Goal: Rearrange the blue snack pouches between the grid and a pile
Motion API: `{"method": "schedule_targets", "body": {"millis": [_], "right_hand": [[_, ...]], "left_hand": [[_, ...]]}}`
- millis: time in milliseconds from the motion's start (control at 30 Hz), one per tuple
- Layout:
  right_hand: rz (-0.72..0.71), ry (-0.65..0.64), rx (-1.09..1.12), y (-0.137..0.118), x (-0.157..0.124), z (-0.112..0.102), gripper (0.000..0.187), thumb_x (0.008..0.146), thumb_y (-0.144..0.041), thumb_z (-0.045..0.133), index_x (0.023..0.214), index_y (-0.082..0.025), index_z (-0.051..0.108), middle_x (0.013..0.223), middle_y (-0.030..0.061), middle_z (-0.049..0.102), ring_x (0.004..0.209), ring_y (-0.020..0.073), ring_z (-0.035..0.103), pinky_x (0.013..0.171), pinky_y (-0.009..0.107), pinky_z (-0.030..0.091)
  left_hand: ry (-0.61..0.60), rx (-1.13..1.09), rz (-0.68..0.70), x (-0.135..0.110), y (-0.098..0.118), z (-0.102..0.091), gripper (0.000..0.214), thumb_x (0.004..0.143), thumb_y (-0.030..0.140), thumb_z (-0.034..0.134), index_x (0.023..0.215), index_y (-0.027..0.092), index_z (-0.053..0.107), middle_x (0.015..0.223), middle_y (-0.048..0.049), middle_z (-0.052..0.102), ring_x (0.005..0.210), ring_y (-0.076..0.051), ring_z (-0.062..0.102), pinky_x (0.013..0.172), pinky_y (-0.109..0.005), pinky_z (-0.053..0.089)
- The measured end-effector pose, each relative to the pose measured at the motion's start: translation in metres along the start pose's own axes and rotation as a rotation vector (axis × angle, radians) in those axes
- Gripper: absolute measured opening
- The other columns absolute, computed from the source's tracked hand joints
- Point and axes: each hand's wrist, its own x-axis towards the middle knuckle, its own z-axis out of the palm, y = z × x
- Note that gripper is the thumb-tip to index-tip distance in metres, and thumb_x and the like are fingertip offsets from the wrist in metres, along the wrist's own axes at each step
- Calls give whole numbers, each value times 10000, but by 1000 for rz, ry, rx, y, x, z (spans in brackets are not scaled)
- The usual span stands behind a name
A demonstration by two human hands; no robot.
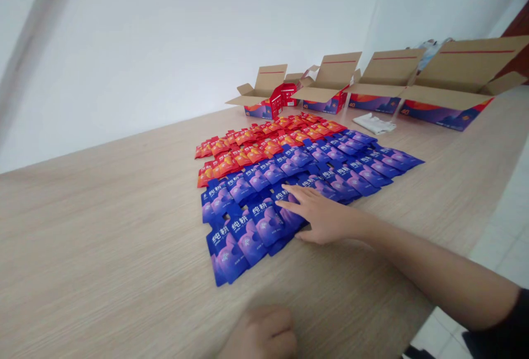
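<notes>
My right hand (320, 213) reaches in from the right with its fingers spread. It rests on the nearest row of blue-purple sachets (268, 221), and its fingertips touch the printed fronts. At the bottom edge, my left hand (262, 334) is curled into a fist at the table surface, slightly blurred and partly cut off; no object shows in it. The blue-purple sachets overlap in two long rows. Beyond them lie more overlapping rows of red-orange sachets (248, 152).
Several open cardboard boxes (444, 116) with raised flaps stand along the far right of the wooden table (103, 237). A smaller red box (289, 94) stands among them. A white crumpled wrapper (374, 123) lies before the boxes. A white wall (165, 44) borders the table's far side.
</notes>
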Motion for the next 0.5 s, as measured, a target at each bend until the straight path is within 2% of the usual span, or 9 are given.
{"method": "schedule_targets", "body": {"millis": [133, 233, 333, 500], "right_hand": [[6, -35, -7, 3, 0, 2, 763, 809, -313, 723, 1495, -181, 416, 1565, 238, 296, 1448, 389, 287, 1149, 566, 280], [13, -33, -8, 3, 0, 1, 754, 824, -346, 722, 1495, -186, 417, 1580, 216, 283, 1458, 377, 274, 1162, 551, 275], [14, -61, 5, 4, -1, 1, 761, 838, -350, 713, 1506, -172, 394, 1592, 216, 249, 1471, 371, 241, 1166, 550, 275], [13, -91, 24, 6, -2, 0, 730, 864, -341, 687, 1504, -147, 393, 1587, 229, 241, 1471, 360, 241, 1170, 537, 282]], "left_hand": [[-34, -67, -36, 1, 2, -1, 421, 1026, 241, 240, 621, 207, 348, 638, -10, 498, 585, -123, 421, 496, -291, 285], [4, -91, -37, 0, 1, 4, 311, 910, 125, 367, 617, 211, 311, 625, 1, 483, 567, -121, 404, 495, -291, 271], [10, -101, -45, -1, 1, 8, 271, 817, 97, 421, 630, 217, 267, 628, 8, 482, 563, -122, 390, 494, -289, 268], [-12, -101, -96, -2, 2, 9, 247, 748, 85, 439, 648, 224, 261, 663, -1, 504, 604, -135, 426, 519, -290, 282]]}}
